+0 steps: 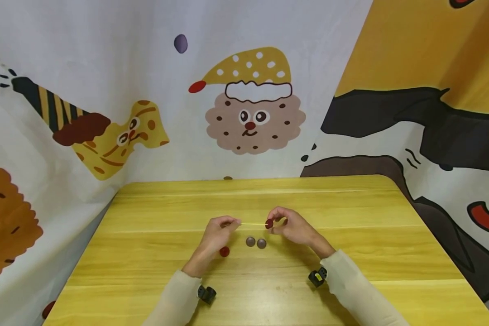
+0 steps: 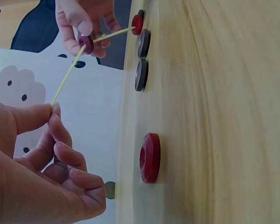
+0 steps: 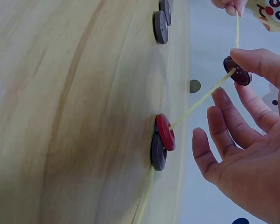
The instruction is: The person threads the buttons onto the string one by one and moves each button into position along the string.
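My left hand (image 1: pixel 219 233) pinches the end of a yellow string (image 2: pixel 65 80) between thumb and forefinger. Held between the thumb and finger of my right hand (image 1: pixel 294 226) is a dark red button (image 3: pixel 238 71), with the string running through it. From there the string slants down to a red button (image 3: pixel 165 132) on the table, which overlaps a dark button (image 3: pixel 158 151); a tail of string leads on from these. In the head view, my right hand hides that pair. Two brown buttons (image 1: pixel 250 241) lie side by side between the hands. Another red button (image 1: pixel 224 251) sits beside my left wrist.
The wooden table (image 1: pixel 269 294) stretches under both hands, its far edge meeting a white curtain (image 1: pixel 159 68) with cartoon prints. Each wrist wears a small black camera (image 1: pixel 207 294) on a band at the sleeve cuff.
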A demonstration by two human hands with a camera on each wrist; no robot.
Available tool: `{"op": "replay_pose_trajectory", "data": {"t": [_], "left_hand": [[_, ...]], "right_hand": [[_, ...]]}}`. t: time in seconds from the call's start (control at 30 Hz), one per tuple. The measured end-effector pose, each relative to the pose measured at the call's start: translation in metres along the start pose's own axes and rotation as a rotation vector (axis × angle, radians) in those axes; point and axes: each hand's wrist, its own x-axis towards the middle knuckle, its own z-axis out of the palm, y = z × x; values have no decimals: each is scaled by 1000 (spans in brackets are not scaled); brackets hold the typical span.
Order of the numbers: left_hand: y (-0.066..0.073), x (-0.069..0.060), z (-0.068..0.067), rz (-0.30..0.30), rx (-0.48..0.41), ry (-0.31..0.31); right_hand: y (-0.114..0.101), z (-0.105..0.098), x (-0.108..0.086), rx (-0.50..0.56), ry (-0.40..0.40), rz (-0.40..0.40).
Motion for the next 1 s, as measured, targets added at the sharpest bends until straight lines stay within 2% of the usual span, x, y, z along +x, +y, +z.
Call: {"op": "replay_pose_trajectory", "data": {"t": [0.43,0.6,1.0], "left_hand": [[0,-1,-6,-9,12,8],[-2,0,-7,5,20,12],[-1,-2,-9,-14,11,17]], "right_hand": [[5,-4,-4,-40,18,-16],[7,-6,-4,-61,19,7],[15,-6,-5,-56,20,89]]}}
